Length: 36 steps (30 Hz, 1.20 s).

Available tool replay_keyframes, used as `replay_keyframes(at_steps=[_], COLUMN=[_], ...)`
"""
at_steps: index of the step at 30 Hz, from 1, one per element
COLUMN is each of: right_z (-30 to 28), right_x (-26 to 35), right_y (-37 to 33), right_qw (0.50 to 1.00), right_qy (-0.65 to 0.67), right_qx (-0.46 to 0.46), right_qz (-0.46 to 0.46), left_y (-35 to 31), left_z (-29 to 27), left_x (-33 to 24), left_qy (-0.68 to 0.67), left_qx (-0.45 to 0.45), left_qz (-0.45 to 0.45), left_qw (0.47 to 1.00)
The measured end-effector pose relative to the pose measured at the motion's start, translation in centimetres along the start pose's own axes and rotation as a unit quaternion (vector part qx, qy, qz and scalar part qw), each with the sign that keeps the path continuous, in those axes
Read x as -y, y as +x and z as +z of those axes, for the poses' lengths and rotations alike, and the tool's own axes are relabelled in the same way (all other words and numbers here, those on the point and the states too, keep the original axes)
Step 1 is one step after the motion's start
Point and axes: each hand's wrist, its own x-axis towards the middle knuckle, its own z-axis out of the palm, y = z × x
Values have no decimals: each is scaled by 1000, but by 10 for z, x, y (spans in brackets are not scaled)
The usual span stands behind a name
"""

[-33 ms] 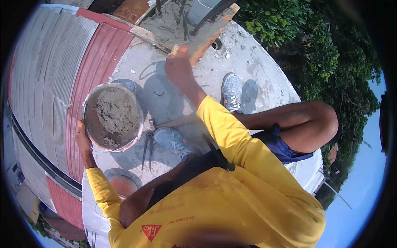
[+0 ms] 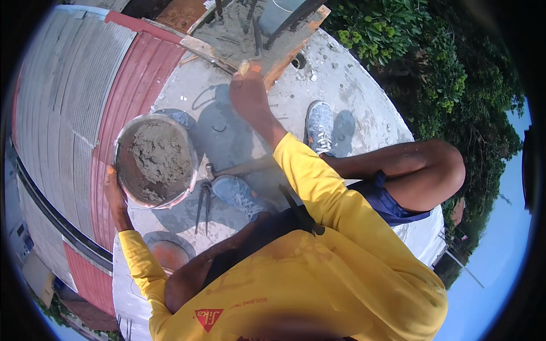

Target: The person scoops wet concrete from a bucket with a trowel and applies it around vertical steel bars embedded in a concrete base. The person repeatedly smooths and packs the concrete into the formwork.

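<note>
Shifted right hand [image 2: 249,95] slightly rightward since the earlier frame; kept left hand [image 2: 115,193] against the outer left of the bucket [image 2: 127,168]. Held pale handle [image 2: 244,69] in tightly curled right fingers; could not make out its far end. Could not tell left fingers' closure on the rim. Judged light, level strokes best, clear of dark upright bars [image 2: 257,38]. Saw mortar [image 2: 162,154] in the bucket, just left of the left shoe [image 2: 232,193]: grey, lumpy, stiff-looking. Noted smeared, wet-looking grey mix [image 2: 227,42] inside wooden form [image 2: 282,64] ahead.
</note>
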Motion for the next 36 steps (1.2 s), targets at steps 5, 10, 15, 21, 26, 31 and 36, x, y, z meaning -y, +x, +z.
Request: replay_keyframes(at_steps=[5, 10, 15, 21, 26, 31, 36], right_z=[-39, 18, 54, 60, 82, 88, 44], right_x=[9, 13, 51, 80, 74, 68, 41], right_y=[-75, -80, -80, -74, -67, -56, -34], right_qw=[976, 989, 948, 948, 962, 979, 987], right_qy=[188, 121, 287, 305, 264, 199, 80], right_qx=[62, 66, 50, 25, 34, 16, 134], right_qz=[87, -47, 125, 84, 56, -40, 34], left_y=[-7, -7, -12, -16, -17, -15, -14], left_z=[7, 19, 25, 26, 26, 24, 19], left_x=[0, -10, -13, -20, -18, -15, -11], left_qy=[-52, -54, -40, 16, -1, -28, 8], left_qx=[-17, -5, -23, -30, -33, -36, -20], left_qz=[-28, 13, 21, 13, 6, 1, 10], left_qw=[998, 998, 999, 999, 999, 999, 1000])
